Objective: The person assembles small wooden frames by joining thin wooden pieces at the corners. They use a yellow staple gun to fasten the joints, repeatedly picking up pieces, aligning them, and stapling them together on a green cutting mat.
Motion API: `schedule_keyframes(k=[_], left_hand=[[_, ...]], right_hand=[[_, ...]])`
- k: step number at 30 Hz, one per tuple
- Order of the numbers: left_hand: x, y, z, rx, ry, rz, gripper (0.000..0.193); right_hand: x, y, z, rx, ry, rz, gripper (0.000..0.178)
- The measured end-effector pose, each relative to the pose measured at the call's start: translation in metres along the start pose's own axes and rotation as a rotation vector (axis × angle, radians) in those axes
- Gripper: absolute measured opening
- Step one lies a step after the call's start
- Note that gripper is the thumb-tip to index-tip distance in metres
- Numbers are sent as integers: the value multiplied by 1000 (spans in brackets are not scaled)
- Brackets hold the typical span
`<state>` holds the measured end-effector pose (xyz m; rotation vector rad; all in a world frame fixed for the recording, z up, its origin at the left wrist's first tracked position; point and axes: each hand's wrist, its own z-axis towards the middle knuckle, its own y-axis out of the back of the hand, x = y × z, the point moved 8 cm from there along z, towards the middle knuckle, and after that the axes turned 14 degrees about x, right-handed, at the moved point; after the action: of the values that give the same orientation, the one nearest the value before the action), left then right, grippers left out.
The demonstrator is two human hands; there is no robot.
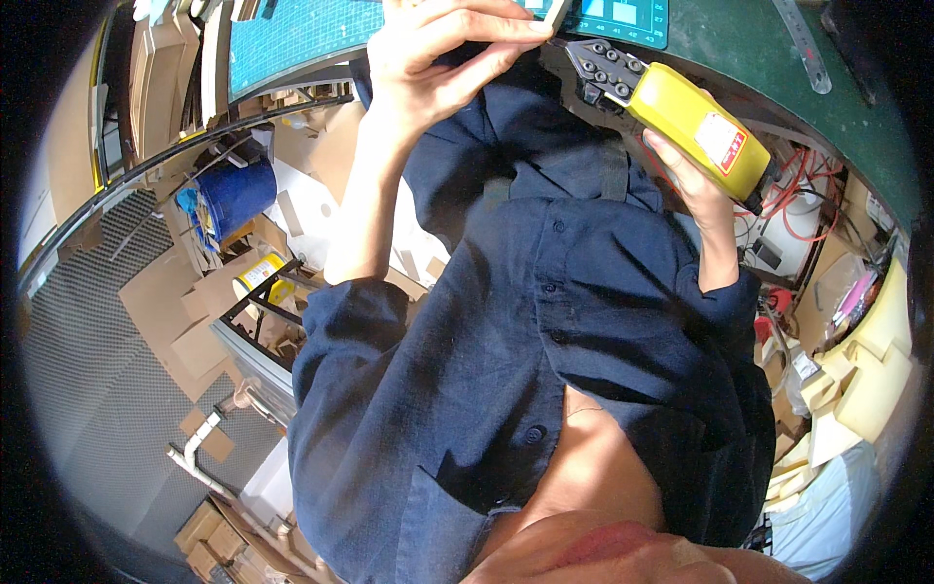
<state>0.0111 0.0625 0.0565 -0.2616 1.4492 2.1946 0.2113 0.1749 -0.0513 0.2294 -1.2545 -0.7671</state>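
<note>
a: what is the right hand (693,180) doing?
b: it is clasping a yellow hand tool (702,127), which is hanging just in front of the bench's near edge. the tool's dark metal head (601,70) is pointing toward the left hand (438,58).
a: and how is that left hand standing?
b: its thumb and fingertips are pinching together on a pale strip (556,17), just beside the tool's head. whether strip and head are touching, i'm not managing to tell.
a: what is lying on the bench (725,24)?
b: a teal cutting mat (306,39) is running along the near edge, and a metal ruler (802,47) is resting toward the right end.
a: further out?
b: a blue bucket (238,195) is standing low at left, flat cardboard (161,292) is lying near it, and red cables (800,185) are looping below the bench's right side.
</note>
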Motion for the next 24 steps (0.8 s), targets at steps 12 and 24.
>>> schedule_keyframes(k=[12, 24], left_hand=[[-1, 0, 0, 13, 25, -40, 22], [2, 2, -6, 28, 24, -23, 22]], right_hand=[[-19, -8, -6, -65, -260, 524, 41], [-18, -11, -6, -65, -180, 482, 45]])
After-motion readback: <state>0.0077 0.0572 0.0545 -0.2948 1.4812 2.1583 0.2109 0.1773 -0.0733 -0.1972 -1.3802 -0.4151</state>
